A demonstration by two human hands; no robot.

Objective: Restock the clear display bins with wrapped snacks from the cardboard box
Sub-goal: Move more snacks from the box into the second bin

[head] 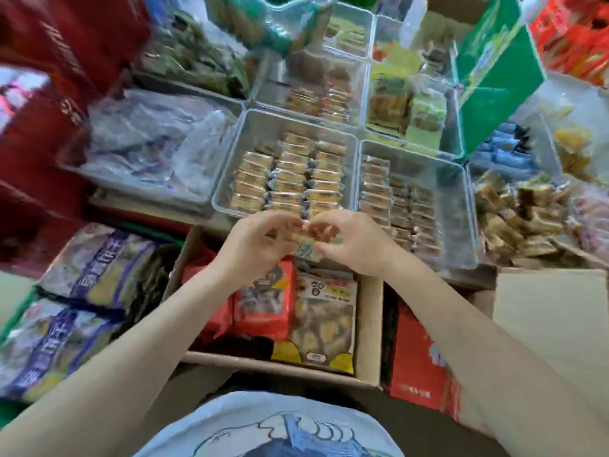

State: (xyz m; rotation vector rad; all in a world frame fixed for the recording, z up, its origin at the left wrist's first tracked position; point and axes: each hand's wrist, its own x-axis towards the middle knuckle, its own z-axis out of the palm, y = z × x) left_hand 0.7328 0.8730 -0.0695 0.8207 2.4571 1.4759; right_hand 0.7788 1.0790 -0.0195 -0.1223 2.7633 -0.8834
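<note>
Both the left hand (255, 240) and the right hand (349, 240) pinched wrapped snacks (301, 235) crosswise, just short of the near clear bin (230, 166).

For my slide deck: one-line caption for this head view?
Both hands hold wrapped snacks above the cardboard box, before a clear bin.

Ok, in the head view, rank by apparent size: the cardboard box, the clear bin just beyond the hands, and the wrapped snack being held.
1. Cardboard box, though it is nearest the camera, which inflates it.
2. Clear bin with rows of snacks.
3. Wrapped snack, pinched between left hand and right hand, clearly smallest.
</note>
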